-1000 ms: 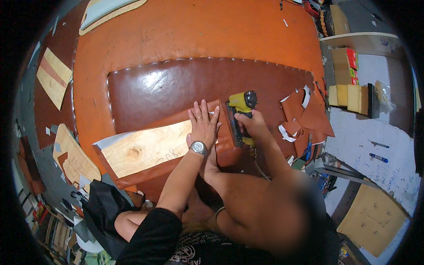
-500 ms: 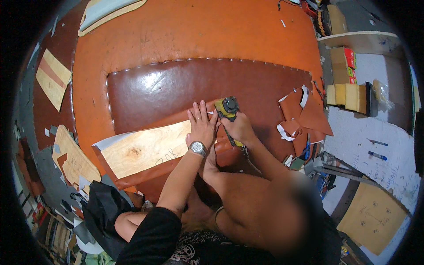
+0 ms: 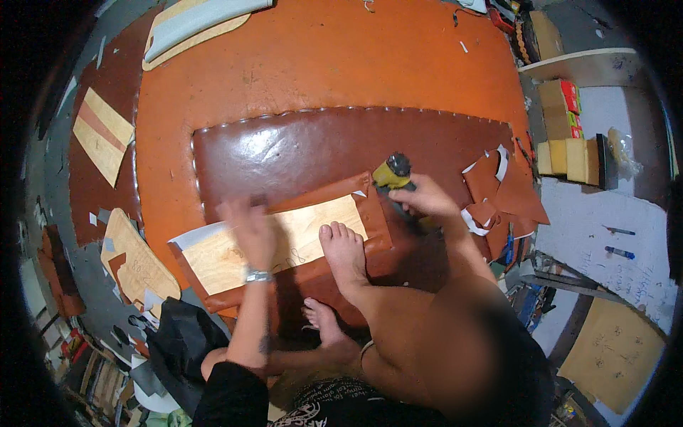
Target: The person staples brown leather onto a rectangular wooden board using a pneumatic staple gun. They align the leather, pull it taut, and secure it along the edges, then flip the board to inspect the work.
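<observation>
Pale rectangular wooden board [image 3: 302,222]: under bare foot [image 3: 344,255], apparently for steadying | right hand [image 3: 431,197]: grips yellow-and-black handheld tool [image 3: 389,176] by its handle, beside board's right end | left hand [image 3: 250,229]: blurred over board, finger spread unclear

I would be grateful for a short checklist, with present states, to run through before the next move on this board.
1. Right hand gripping the yellow-and-black power tool: ok.
2. Bare foot resting on the wooden board: ok.
3. Left hand pressing on the board: cannot tell; it is over it but motion-blurred.
4. Brown covering showing all along the board's upper edge: not ok; a pale grey strip shows at the left end.
5. Fasteners in the covering: cannot tell; too small to make out.
6. Leather scraps apart from the board: ok; they lie off to its right.
</observation>
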Action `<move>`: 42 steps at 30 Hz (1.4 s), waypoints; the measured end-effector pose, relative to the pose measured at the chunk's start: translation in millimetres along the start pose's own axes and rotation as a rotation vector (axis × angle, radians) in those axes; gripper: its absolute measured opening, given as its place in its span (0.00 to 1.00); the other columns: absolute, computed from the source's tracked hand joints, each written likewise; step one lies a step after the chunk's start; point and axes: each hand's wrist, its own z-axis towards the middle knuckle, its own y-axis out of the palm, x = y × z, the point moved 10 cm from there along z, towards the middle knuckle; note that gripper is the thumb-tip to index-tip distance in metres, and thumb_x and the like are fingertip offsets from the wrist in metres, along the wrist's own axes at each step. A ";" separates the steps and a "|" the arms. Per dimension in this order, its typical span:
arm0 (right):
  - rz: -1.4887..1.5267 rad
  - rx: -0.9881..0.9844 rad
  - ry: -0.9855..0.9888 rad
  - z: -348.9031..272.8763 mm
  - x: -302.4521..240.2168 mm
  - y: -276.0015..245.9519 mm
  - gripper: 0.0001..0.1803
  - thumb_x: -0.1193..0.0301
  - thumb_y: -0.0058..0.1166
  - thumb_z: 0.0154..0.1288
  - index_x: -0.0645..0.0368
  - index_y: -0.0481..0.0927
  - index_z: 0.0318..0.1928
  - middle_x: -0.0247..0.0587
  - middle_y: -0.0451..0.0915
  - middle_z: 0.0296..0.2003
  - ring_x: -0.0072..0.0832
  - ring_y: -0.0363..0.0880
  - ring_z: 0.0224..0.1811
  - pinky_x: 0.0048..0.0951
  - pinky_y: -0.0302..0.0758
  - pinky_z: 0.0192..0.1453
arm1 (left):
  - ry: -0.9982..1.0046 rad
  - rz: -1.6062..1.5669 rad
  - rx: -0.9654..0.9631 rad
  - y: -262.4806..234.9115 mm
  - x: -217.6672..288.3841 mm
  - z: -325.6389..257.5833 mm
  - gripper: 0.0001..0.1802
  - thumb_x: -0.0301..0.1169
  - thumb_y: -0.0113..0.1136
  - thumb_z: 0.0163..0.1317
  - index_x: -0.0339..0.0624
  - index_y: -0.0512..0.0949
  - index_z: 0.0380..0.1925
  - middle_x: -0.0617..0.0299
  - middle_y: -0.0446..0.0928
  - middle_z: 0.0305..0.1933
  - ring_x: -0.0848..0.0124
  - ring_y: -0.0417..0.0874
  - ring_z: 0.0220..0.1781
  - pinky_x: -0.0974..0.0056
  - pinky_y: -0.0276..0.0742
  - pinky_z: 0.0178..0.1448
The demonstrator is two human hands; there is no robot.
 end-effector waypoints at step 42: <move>-0.383 0.273 -0.280 146.9 -92.2 79.5 0.15 0.63 0.62 0.74 0.62 0.91 0.45 0.57 0.90 0.44 0.52 0.89 0.49 0.50 0.82 0.55 | -0.562 -0.608 -0.458 93.5 -27.4 31.9 0.19 0.25 0.63 0.75 0.44 0.80 0.64 0.66 0.81 0.45 0.73 0.80 0.47 0.64 0.79 0.55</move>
